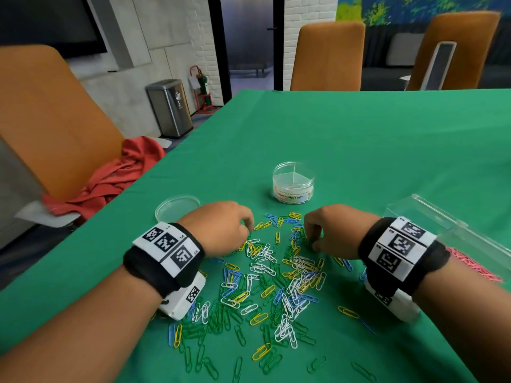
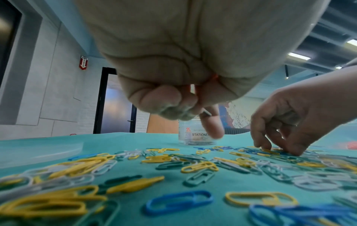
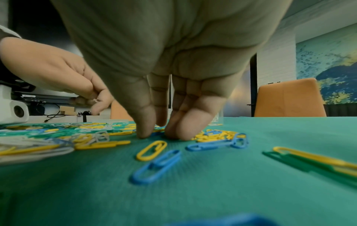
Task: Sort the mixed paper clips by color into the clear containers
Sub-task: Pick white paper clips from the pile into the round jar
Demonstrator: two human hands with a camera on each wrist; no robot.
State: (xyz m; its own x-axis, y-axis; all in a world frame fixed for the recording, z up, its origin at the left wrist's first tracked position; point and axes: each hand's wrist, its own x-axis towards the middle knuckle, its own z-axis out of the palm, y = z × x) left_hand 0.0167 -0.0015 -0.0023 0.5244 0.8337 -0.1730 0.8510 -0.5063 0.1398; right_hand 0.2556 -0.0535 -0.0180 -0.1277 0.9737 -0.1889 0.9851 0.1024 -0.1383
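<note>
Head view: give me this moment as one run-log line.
left hand: fingers curled round clips | right hand: fingertips on loose paper clips | round divided container: behind pile | pink clips: beside clear box

3 orange chairs (image 1: 329,56), steel bin (image 1: 170,107), white brick wall (image 1: 206,37), dark doorway (image 1: 246,37)

Both forearms are showing bare, no sleeves. Each wrist is wearing a black band (image 1: 154,268) carrying white panels printed with black square codes (image 1: 398,246). A white camera box (image 1: 184,298) is hanging under each band, at 6 o'clock.
</note>
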